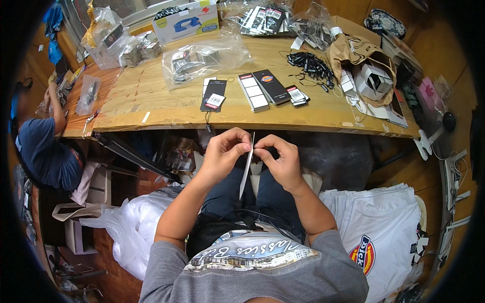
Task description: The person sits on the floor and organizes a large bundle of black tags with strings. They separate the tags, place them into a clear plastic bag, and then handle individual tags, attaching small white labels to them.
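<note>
Above my lap, just off the table's front edge, a white hang tag (245, 178) hangs almost edge-on, its lower end pointing down. My left hand (226, 153) pinches its upper end between thumb and fingers. Closed in a pinch as well, my right hand (281, 160) meets the tag's top from the other side; any string there is too small to make out. Beyond my hands lie a black hang tag with a white sticker (214, 96), a stack of white-panelled tags (253, 93), a stack of black tags (272, 87) and smaller stickered tags (297, 96).
A heap of black tag strings (312, 69) lies near a brown paper bag (336, 49). Clear plastic bags (230, 52) and a printed box (186, 22) stand farther back. Folded white T-shirts (376, 217) are piled at my right, white plastic (141, 227) at my left. Another person (48, 149) sits far left.
</note>
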Tool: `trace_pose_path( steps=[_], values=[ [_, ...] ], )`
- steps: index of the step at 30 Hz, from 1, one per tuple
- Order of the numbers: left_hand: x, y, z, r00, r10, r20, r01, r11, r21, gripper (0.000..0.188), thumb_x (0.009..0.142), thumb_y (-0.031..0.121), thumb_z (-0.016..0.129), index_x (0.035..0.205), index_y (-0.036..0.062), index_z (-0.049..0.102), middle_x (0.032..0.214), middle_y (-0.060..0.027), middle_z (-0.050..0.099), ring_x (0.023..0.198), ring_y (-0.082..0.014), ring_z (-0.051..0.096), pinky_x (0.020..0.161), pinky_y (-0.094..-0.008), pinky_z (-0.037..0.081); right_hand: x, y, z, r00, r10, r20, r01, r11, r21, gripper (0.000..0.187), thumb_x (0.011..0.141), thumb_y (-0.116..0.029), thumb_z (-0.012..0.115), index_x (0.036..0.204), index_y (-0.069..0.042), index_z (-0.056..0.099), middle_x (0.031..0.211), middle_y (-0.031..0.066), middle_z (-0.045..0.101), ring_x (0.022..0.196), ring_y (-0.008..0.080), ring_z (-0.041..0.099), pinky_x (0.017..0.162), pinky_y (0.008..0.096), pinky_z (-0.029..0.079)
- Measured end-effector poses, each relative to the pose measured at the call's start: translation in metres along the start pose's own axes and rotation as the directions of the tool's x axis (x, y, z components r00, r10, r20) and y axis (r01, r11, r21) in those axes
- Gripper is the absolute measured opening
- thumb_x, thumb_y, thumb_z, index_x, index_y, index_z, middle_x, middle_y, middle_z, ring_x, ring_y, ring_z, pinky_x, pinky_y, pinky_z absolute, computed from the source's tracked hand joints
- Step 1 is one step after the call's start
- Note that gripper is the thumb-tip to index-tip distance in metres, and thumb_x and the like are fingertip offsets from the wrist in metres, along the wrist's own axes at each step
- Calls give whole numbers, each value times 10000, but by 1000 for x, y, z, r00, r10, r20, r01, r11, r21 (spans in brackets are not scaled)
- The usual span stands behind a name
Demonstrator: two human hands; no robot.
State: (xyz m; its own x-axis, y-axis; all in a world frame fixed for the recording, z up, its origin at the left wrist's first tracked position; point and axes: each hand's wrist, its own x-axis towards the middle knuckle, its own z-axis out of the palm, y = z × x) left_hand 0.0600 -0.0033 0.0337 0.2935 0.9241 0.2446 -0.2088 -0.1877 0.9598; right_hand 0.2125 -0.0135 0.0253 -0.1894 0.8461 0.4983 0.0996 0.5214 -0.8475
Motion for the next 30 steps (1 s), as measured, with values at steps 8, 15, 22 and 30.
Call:
trace_pose_path(
  steps=[8,15,22,30],
  values=[
    [-6,25,-21,995,76,-69,-69,992,104,18,765,-25,470,749,-18,464,772,-90,546,709,-101,491,661,-203,403,-7,15,-18,941,280,192,-309,940,143,123,722,-47,579,833,6,579,706,34,580,613,57,523,545,176,419],
    [-5,14,-23,997,46,-66,-65,947,-314,118,765,97,549,794,18,467,720,-66,529,673,-121,498,642,-230,414,-5,5,-31,886,375,273,-443,859,257,121,696,-16,605,805,28,576,727,42,567,613,78,526,558,183,423],
    [-5,16,-18,994,-40,-102,29,993,-110,110,719,36,579,814,-19,579,754,-67,573,674,-96,526,635,-208,421,-3,9,-38,932,233,279,-361,672,646,134,668,22,616,792,40,569,798,79,538,628,110,530,589,201,444],
    [-3,26,12,999,-48,8,47,998,44,122,731,-26,538,843,-45,582,801,-54,558,717,-102,536,670,-209,431,-1,0,-29,948,282,147,-298,625,722,163,689,-12,611,832,29,543,732,97,559,635,144,574,568,220,466]
  ],
)
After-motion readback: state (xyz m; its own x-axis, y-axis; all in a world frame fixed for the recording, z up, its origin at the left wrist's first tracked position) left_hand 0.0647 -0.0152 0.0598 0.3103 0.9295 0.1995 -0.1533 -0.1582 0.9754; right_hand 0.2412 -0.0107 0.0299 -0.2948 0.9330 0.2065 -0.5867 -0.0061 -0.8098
